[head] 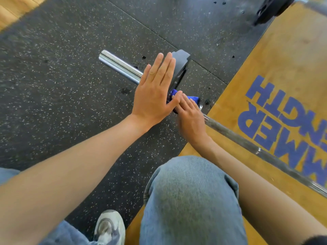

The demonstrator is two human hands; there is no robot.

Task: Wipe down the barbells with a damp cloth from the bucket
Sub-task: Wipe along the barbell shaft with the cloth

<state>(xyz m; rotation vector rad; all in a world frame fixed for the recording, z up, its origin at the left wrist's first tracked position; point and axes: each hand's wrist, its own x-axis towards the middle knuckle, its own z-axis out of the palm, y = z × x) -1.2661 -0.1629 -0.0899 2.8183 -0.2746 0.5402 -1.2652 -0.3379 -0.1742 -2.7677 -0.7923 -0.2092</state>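
A barbell lies diagonally on the floor, its chrome sleeve (118,65) pointing up-left and its dull shaft (235,135) running down-right. A dark weight plate (181,68) sits on the sleeve. My left hand (154,91) lies flat with straight fingers against the plate's outer face. My right hand (190,117) wraps a blue cloth (193,99) round the bar just inside the plate, where the sleeve meets the shaft. Most of the cloth is hidden under both hands.
Black speckled rubber mat (62,85) covers the left side, with a few dark wet spots. A wooden platform (283,55) with blue lettering lies to the right. Another plate and bar (270,9) sit at the top right. My bent knee (191,197) and shoe (109,227) fill the foreground.
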